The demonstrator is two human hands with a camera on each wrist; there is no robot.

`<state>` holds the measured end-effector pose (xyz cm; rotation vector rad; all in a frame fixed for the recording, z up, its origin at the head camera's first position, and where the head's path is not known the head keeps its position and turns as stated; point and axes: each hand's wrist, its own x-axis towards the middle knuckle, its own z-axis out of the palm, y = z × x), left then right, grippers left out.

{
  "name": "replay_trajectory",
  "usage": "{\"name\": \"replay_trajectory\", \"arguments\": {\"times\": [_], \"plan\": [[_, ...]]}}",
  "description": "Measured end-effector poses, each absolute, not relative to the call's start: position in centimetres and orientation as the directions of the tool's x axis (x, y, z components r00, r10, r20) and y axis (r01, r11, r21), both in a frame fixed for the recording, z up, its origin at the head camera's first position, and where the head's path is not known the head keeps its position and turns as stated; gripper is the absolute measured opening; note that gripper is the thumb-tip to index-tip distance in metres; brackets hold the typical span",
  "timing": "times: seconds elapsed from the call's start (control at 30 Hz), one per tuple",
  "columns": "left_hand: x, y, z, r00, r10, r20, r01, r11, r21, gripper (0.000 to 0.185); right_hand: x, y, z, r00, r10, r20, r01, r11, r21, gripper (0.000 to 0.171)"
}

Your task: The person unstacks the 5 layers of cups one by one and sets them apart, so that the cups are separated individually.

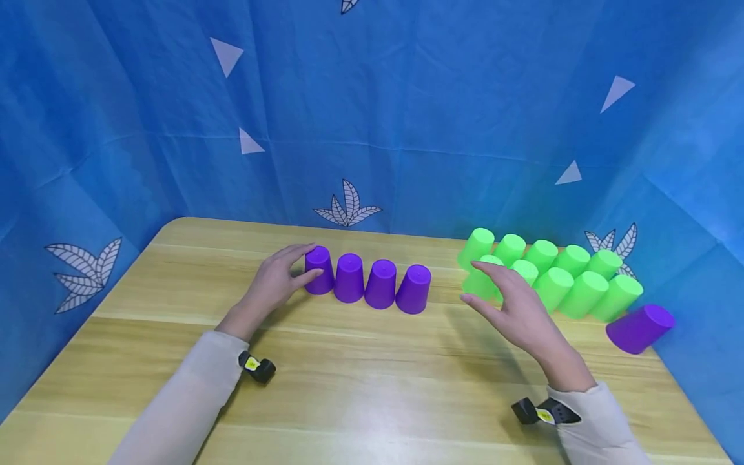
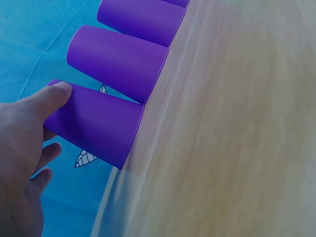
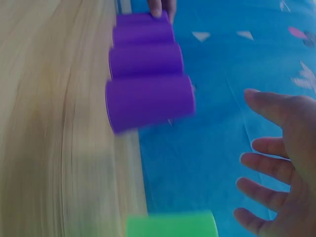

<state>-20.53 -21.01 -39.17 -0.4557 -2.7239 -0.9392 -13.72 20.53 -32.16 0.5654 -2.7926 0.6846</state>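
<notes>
Several purple cups stand upside down in a row on the table. My left hand (image 1: 279,274) is at the leftmost purple cup (image 1: 319,274), holding it near its raised base. In the left wrist view the thumb (image 2: 61,91) lies on the side of that cup (image 2: 98,121), and the other fingers are partly hidden behind it. My right hand (image 1: 520,310) hovers with spread fingers between the row's right end cup (image 1: 414,290) and the green cups (image 1: 587,294). Nothing is in its grasp; in the right wrist view the fingers (image 3: 266,168) stand apart from the purple cups (image 3: 150,101).
The green cups stand upside down in two rows at the back right, a few partly hidden by my right hand. One more purple cup (image 1: 639,328) stands beyond them near the right edge. A blue curtain (image 1: 372,116) hangs behind the wooden table (image 1: 349,387).
</notes>
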Motion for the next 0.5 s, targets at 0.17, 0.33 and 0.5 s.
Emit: {"name": "replay_trajectory", "arguments": {"times": [0.17,0.33,0.5], "plan": [[-20.6,-21.1,-39.2,-0.925,0.212,0.314,0.361,0.746,0.559,0.061,-15.1,17.4,-32.7,-0.894,-0.373,0.247,-0.444,0.807,-0.388,0.067],[-20.6,-21.0,-39.2,-0.924,0.218,0.316,0.367,0.742,0.561,0.062,-16.2,15.1,-33.5,-0.876,-0.420,0.237,-0.480,0.801,-0.358,0.064],[-20.5,-21.0,-39.2,-0.927,0.217,0.305,0.359,0.749,0.558,0.062,-16.9,13.9,-34.2,-0.856,-0.447,0.257,-0.512,0.801,-0.312,0.055]]}}
